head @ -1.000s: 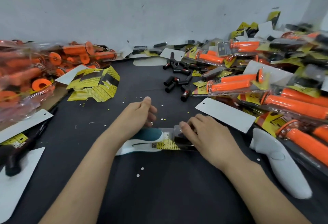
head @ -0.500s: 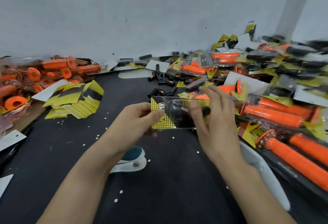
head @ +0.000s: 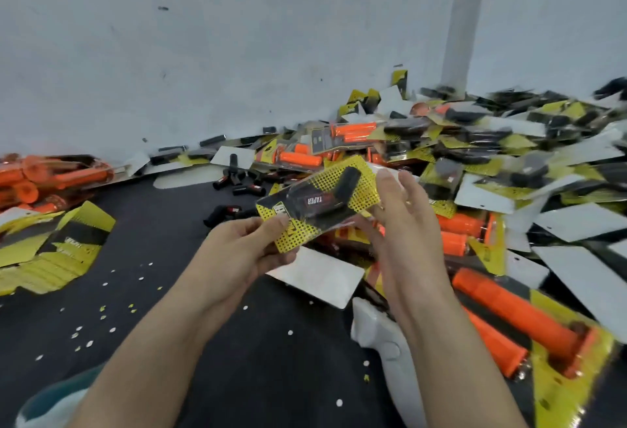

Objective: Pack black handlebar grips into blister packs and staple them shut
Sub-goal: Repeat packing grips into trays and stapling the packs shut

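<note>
Your left hand (head: 244, 251) pinches the near corner of the yellow-dotted clear blister pack of black grips (head: 322, 203), held above the tabletop (head: 271, 376). Your right hand (head: 403, 224), fingers straight, apparently only steadies it toward the heap of packed blisters (head: 492, 162).

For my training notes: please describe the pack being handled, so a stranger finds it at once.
Over the dark table, the left hand pinches a tilted blister pack. Unlike nearby orange packs, it holds black grips marked TAPER.
</note>
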